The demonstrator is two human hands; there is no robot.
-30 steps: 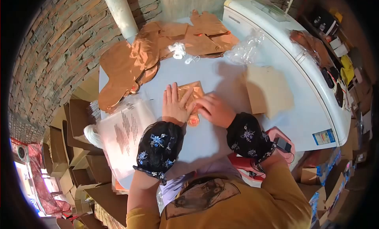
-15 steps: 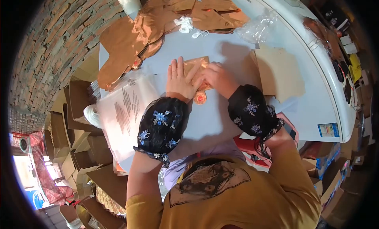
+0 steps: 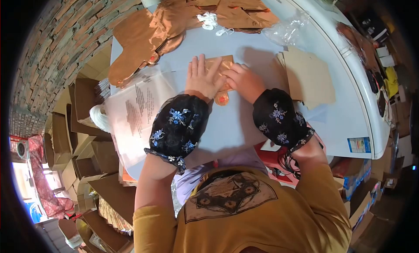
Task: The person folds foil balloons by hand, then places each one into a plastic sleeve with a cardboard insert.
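A shiny copper-coloured folded piece [image 3: 226, 62] lies on the pale tabletop [image 3: 227, 131], with a rounded end bearing a red-orange mark [image 3: 221, 99] sticking out toward me. My left hand [image 3: 203, 78] rests flat with fingers spread, its thumb side on the left part of the piece. On the right edge of the same piece lies my right hand [image 3: 245, 80], fingers bent and close together over it; whether they pinch the material is hidden. Both forearms wear black sleeve covers with blue flowers.
Brown fabric-like pieces [image 3: 142, 39] spread along the far left and back. White strings [image 3: 207, 20] and clear plastic [image 3: 290, 29] lie behind. Printed plastic bags [image 3: 139, 109] are at left, beige card sheets [image 3: 310, 76] at right. Cardboard boxes [image 3: 98, 159] stand at lower left.
The view has shifted slightly. My right hand has its fingers lower and flatter over the right side of the copper piece; my left hand stays spread on it.
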